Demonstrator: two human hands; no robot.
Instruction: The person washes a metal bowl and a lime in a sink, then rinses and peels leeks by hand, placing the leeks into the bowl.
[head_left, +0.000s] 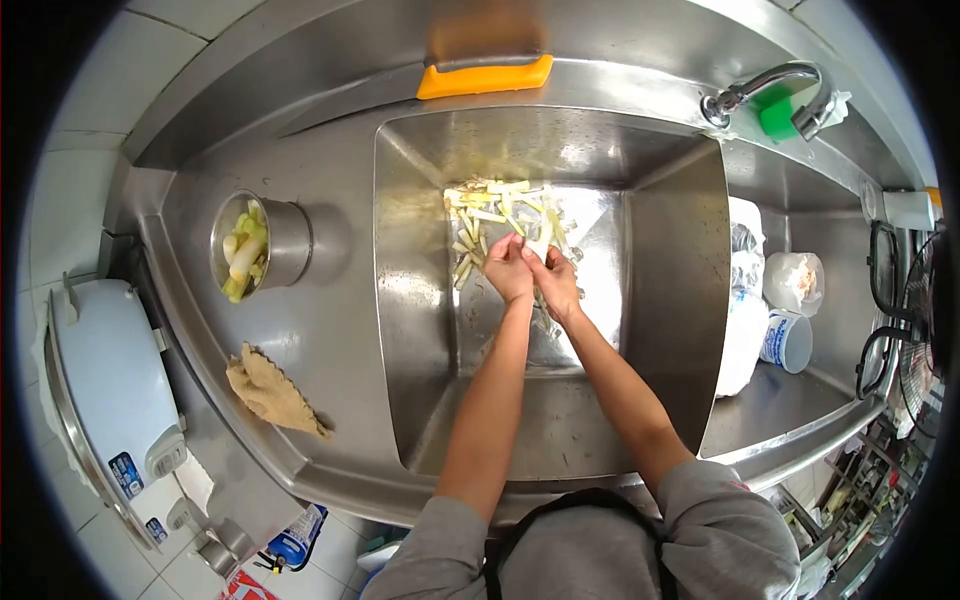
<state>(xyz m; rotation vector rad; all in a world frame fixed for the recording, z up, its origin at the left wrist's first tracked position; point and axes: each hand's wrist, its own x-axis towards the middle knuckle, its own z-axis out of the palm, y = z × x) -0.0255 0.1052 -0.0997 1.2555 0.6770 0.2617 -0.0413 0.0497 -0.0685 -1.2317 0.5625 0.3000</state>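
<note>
Over the basin of the steel sink, my left hand and my right hand are close together, fingers bent in a pinch. Between them is a pale leek piece, pointing away from me; my fingers hide its near end. Beneath and beyond my hands, several cut leek pieces and peelings lie loose on the basin floor. More thick white and green leek pieces sit in a round steel pot on the counter to the left.
A yellow-handled knife lies along the back ledge. A brown cloth rests on the left counter. At the back right is a faucet. The right-hand basin holds white plastic bags and a plastic tub.
</note>
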